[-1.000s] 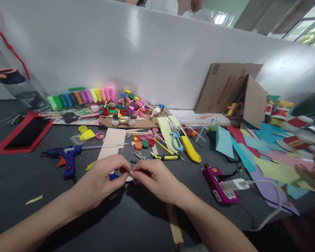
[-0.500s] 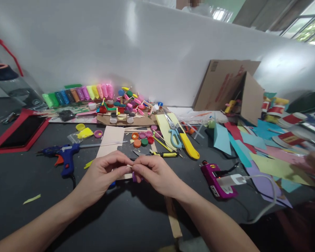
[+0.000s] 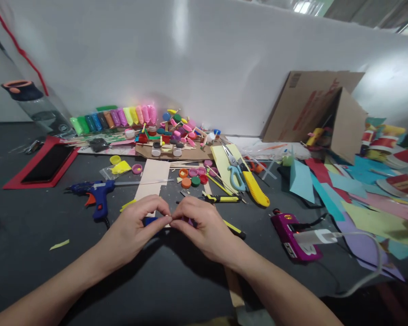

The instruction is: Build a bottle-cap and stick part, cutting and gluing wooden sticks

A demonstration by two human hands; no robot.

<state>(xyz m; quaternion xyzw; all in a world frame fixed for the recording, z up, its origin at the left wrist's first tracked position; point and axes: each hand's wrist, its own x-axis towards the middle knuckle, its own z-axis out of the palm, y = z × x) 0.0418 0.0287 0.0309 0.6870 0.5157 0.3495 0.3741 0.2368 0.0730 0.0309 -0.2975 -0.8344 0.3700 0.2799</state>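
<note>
My left hand (image 3: 132, 228) and my right hand (image 3: 206, 228) meet fingertip to fingertip above the near middle of the dark table. Both pinch a small craft piece made of pale sticks, mostly covered by my fingers. A blue part (image 3: 150, 221) of it shows by my left fingers, and a bit of purple shows under my right. Just beyond lie a pale wooden strip (image 3: 153, 174) and a black-and-yellow craft knife (image 3: 223, 198). Another yellow-and-black tool (image 3: 235, 230) pokes out beside my right hand.
A blue glue gun (image 3: 100, 194) lies left, near a phone (image 3: 47, 164) on red card. Blue-handled scissors (image 3: 236, 176) and a large yellow cutter (image 3: 256, 188) lie beyond. Right are a purple power adapter (image 3: 297, 237) with cables and coloured paper (image 3: 377, 222). Clay packets (image 3: 115, 118) line the back.
The view has swung left, so things on the table appear farther right. My fingertips have drawn closer together and cover more of the pale sticks. Another person's hand at the right has left view.
</note>
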